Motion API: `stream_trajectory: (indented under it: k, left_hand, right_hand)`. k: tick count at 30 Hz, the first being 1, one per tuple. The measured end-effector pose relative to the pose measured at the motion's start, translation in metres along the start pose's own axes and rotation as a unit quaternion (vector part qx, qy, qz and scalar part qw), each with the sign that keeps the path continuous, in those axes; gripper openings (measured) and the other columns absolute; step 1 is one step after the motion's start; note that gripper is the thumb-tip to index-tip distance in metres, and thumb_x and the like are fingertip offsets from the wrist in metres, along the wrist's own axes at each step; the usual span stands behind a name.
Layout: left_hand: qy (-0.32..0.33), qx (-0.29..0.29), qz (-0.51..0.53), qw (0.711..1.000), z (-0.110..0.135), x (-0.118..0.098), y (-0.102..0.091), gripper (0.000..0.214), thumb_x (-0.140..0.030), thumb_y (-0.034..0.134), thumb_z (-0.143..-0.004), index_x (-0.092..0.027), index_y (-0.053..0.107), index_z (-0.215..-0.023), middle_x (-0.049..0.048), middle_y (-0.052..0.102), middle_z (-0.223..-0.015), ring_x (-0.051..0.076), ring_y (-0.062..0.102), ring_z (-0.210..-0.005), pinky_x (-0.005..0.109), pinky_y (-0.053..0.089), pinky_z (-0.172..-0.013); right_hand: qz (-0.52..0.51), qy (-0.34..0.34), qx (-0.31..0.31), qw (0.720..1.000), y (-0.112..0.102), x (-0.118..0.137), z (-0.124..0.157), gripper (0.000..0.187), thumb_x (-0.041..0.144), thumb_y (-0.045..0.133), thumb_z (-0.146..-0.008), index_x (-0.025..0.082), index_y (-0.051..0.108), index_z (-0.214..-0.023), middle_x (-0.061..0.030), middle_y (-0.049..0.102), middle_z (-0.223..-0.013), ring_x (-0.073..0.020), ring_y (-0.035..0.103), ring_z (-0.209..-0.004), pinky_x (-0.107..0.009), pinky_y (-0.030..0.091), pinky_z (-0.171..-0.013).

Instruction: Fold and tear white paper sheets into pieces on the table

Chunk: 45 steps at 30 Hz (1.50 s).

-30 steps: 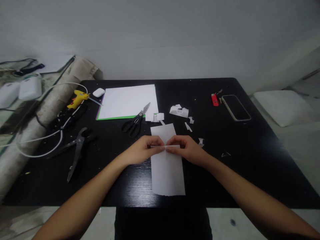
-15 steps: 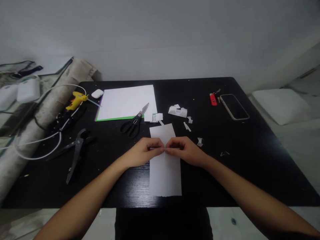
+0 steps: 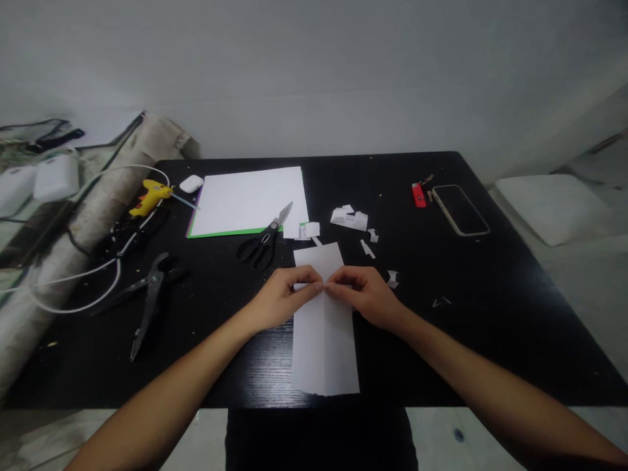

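Observation:
A narrow white paper sheet (image 3: 324, 347) lies lengthwise on the black table (image 3: 490, 314) in front of me. My left hand (image 3: 282, 301) and my right hand (image 3: 366, 296) meet at its middle, fingertips pinched together on the paper along a fold line. Both hands are closed on the sheet. The far end of the paper pokes out beyond my fingers, and the near end reaches almost to the table's front edge.
Black scissors (image 3: 265, 239) rest on a stack of white and green paper (image 3: 245, 196). Paper scraps (image 3: 350, 218) lie behind my hands. Pliers (image 3: 150, 291), a yellow glue gun (image 3: 147, 196) and cables sit left. A phone (image 3: 460, 209) and red lighter (image 3: 418, 194) sit right.
The paper's near end has slid slightly toward the table's front edge and rotated a little. My hands stay pinched at the middle, barely shifted.

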<state>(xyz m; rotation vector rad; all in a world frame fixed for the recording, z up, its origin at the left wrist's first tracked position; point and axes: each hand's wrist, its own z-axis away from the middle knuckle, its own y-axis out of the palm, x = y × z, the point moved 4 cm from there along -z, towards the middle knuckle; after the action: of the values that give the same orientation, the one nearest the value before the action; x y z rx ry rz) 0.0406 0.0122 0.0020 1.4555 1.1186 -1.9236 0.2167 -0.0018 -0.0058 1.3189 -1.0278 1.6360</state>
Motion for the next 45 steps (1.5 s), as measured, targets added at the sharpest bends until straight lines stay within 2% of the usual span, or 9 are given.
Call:
stream_trajectory:
  k: [11,16,23,27,29,32,34,38,45]
  left_hand:
    - [-0.018,-0.025,0.028,0.999,-0.001,0.004,0.000,0.025,-0.036,0.059,-0.096,-0.016,0.067,-0.085,0.0001,0.064,-0.078,0.013,0.055,-0.071,0.024,0.041,-0.064]
    - [-0.063,-0.024,0.040,0.997,-0.002,0.010,-0.004,0.036,-0.047,0.055,-0.097,-0.016,0.066,-0.084,-0.0025,0.056,-0.064,0.011,0.048,-0.055,0.023,0.035,-0.051]
    - [-0.015,-0.089,-0.055,0.994,0.000,0.009,-0.006,0.035,-0.045,0.051,-0.100,-0.016,0.066,-0.085,-0.0038,0.052,-0.064,0.010,0.043,-0.055,0.023,0.031,-0.050]
    - [0.005,-0.125,-0.092,0.988,0.001,0.007,-0.009,0.032,-0.041,0.050,-0.101,-0.017,0.065,-0.085,-0.0044,0.052,-0.064,0.010,0.043,-0.055,0.023,0.031,-0.052]
    - [0.008,-0.138,-0.095,0.986,0.001,0.006,-0.011,0.030,-0.040,0.051,-0.100,-0.017,0.065,-0.085,-0.0040,0.053,-0.065,0.010,0.043,-0.055,0.023,0.031,-0.051]
    - [-0.010,-0.168,-0.059,0.984,0.001,0.008,-0.015,0.028,-0.042,0.056,-0.097,-0.018,0.065,-0.086,-0.0043,0.051,-0.062,0.010,0.040,-0.052,0.022,0.029,-0.048]
    - [-0.041,-0.180,0.009,0.983,0.000,0.012,-0.016,0.029,-0.046,0.060,-0.095,-0.019,0.064,-0.088,-0.0062,0.044,-0.056,0.009,0.037,-0.047,0.022,0.026,-0.044]
    - [-0.100,-0.147,0.135,0.975,-0.003,0.019,-0.013,0.035,-0.053,0.063,-0.091,-0.018,0.063,-0.090,-0.0068,0.046,-0.051,0.009,0.041,-0.041,0.021,0.030,-0.040]
    - [-0.113,-0.156,0.167,0.967,-0.002,0.022,-0.015,0.040,-0.055,0.068,-0.088,-0.018,0.057,-0.076,-0.0049,0.050,-0.057,0.009,0.043,-0.046,0.021,0.032,-0.044]
  right_hand:
    - [0.004,0.009,-0.029,1.000,-0.001,0.000,0.000,0.022,0.039,0.070,-0.087,0.018,0.074,-0.081,-0.0024,0.070,-0.076,-0.0157,0.060,-0.070,-0.028,0.045,-0.063]
    - [0.031,0.009,-0.061,0.998,-0.004,0.002,0.001,0.024,0.041,0.070,-0.088,0.019,0.075,-0.081,-0.0028,0.071,-0.077,-0.0165,0.061,-0.069,-0.029,0.047,-0.063]
    - [0.031,0.013,-0.090,0.995,-0.006,0.001,0.000,0.026,0.044,0.072,-0.087,0.018,0.075,-0.081,-0.0038,0.072,-0.077,-0.0175,0.062,-0.069,-0.029,0.048,-0.062]
    - [-0.026,0.048,-0.107,0.993,-0.007,-0.004,-0.001,0.031,0.049,0.077,-0.081,0.018,0.074,-0.084,-0.0036,0.073,-0.078,-0.0171,0.064,-0.069,-0.029,0.051,-0.063]
    - [-0.084,0.086,-0.083,0.989,-0.005,-0.008,-0.001,0.036,0.051,0.081,-0.077,0.017,0.074,-0.085,-0.0032,0.072,-0.076,-0.0160,0.064,-0.065,-0.029,0.052,-0.060]
    - [-0.162,0.134,-0.030,0.977,-0.001,-0.012,-0.001,0.039,0.050,0.084,-0.074,0.016,0.074,-0.090,-0.0053,0.075,-0.081,-0.0156,0.067,-0.063,-0.028,0.055,-0.058]
    - [-0.176,0.139,-0.023,0.974,-0.001,-0.014,-0.001,0.039,0.048,0.085,-0.074,0.016,0.075,-0.094,-0.0069,0.077,-0.088,-0.0165,0.069,-0.068,-0.028,0.056,-0.059]
    - [-0.159,0.114,-0.062,0.979,-0.004,-0.012,-0.001,0.035,0.047,0.086,-0.074,0.017,0.075,-0.088,-0.0047,0.075,-0.081,-0.0160,0.067,-0.064,-0.028,0.055,-0.055]
    - [-0.128,0.094,-0.103,0.982,-0.007,-0.005,0.001,0.033,0.047,0.083,-0.075,0.018,0.069,-0.080,-0.0031,0.072,-0.075,-0.0173,0.067,-0.063,-0.030,0.055,-0.053]
